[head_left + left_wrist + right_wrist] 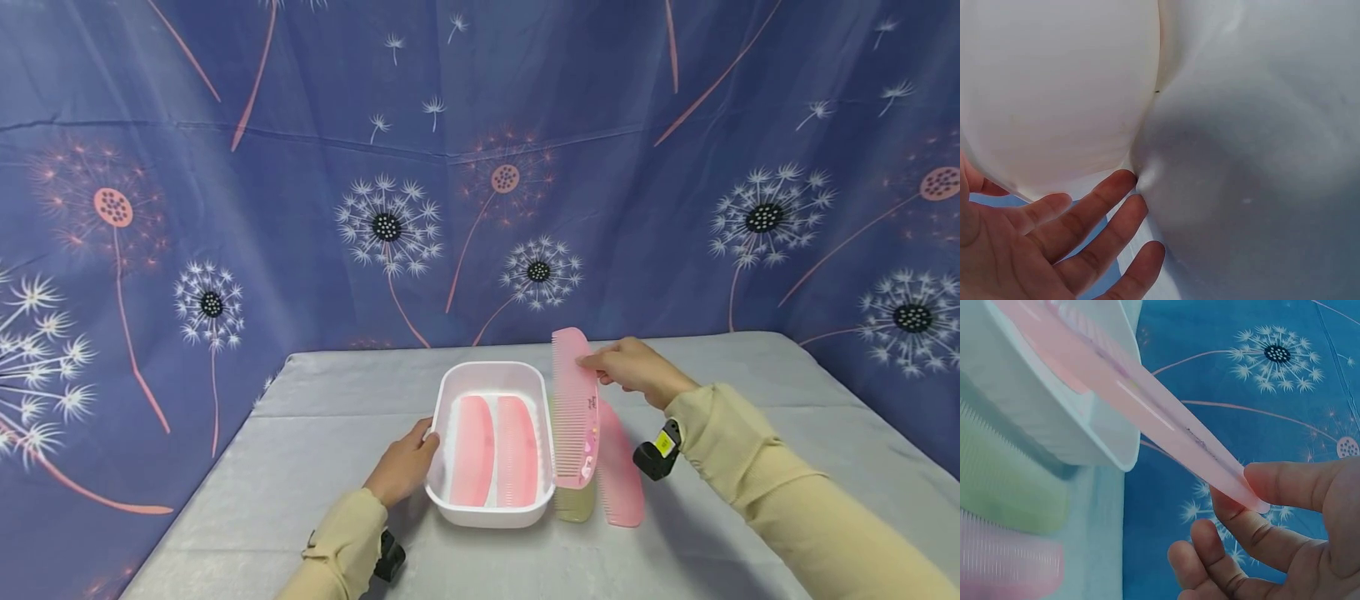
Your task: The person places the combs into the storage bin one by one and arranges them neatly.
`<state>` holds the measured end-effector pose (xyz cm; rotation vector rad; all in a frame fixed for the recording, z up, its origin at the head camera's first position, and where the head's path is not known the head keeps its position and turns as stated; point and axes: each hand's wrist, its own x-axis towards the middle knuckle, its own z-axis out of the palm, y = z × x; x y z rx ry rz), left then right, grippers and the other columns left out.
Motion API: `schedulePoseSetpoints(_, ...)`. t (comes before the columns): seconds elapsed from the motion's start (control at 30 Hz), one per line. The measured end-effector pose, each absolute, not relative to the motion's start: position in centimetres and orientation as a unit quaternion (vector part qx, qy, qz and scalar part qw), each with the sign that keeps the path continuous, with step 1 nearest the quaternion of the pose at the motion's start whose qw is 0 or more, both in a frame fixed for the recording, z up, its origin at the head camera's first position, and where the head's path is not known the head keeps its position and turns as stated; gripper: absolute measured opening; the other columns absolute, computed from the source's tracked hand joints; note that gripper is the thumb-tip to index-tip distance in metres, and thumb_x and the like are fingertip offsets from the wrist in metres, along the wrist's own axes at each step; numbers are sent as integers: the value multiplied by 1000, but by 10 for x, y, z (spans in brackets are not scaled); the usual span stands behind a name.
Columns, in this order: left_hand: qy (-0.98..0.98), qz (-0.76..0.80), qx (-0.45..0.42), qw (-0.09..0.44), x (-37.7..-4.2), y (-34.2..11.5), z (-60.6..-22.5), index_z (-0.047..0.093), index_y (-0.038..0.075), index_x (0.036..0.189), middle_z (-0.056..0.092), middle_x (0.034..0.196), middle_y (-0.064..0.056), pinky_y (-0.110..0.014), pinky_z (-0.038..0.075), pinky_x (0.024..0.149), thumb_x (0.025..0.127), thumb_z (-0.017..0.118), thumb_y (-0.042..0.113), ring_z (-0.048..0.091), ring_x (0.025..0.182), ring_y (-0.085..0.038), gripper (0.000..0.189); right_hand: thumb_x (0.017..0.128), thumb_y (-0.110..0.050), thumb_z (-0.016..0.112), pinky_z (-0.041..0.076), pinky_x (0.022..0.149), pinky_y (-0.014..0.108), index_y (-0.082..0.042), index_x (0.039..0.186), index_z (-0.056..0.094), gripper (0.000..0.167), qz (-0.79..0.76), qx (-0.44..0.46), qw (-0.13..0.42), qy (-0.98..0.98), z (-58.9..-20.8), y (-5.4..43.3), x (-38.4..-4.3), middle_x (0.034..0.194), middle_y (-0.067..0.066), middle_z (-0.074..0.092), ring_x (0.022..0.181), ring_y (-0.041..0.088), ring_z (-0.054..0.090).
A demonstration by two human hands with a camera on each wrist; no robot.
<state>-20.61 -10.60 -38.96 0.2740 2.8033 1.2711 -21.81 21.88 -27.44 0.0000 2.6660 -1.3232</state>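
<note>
My right hand [633, 368] pinches a pink comb [576, 408] near its upper end, thumb on one side and fingers on the other. This comb stands nearly upright beside the right wall of a white plastic container [495, 518], with print and a small decoration on its spine. Inside the container two pink combs [472, 454] [517, 454] lie side by side. My left hand [403, 463] holds the container's left rim, its fingers [1094, 200] against the outer wall. Behind the held comb, a green comb [576, 505] and another pink comb [624, 492] lie on the table, partly hidden.
A pale grey cloth covers the table [300, 467]. Dark blue fabric with dandelion prints [465, 100] hangs behind it and at both sides. A black camera mount [657, 451] sits at my right wrist, another black mount [389, 556] at my left.
</note>
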Motion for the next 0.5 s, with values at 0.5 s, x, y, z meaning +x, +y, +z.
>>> schedulePoseSetpoints(0.5,907,411,88,30,-207,-107,-391,47,6,150,66,125,-25,-60,46,98,108,40,24,63,113,-42,46,100,-28,60,44,98,55,5,117,70,39,-455,-1,92,886,-279,189,-223,109,15,64,111,36,57)
